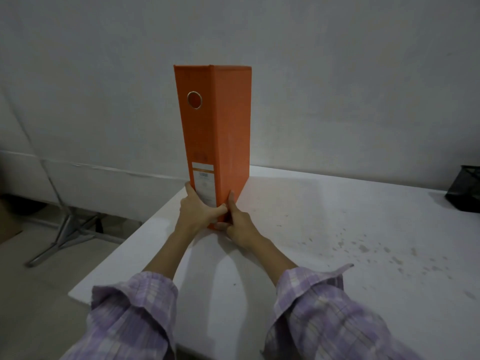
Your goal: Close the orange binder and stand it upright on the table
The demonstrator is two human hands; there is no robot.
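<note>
The orange binder [218,131] is closed and stands upright on the white table [324,229], near the table's far left corner. Its spine faces me, with a metal-ringed finger hole near the top and a white label low down. My left hand [197,211] grips the bottom of the spine from the left, thumb across the label. On the lower right side, my right hand [237,224] presses against the cover, fingers pointing up along the edge. Both hands touch the binder's base.
A black mesh container [465,188] sits at the table's far right edge. The table's left edge [124,240] runs close beside the binder. A metal stand [70,229] is on the floor to the left. A grey wall rises behind.
</note>
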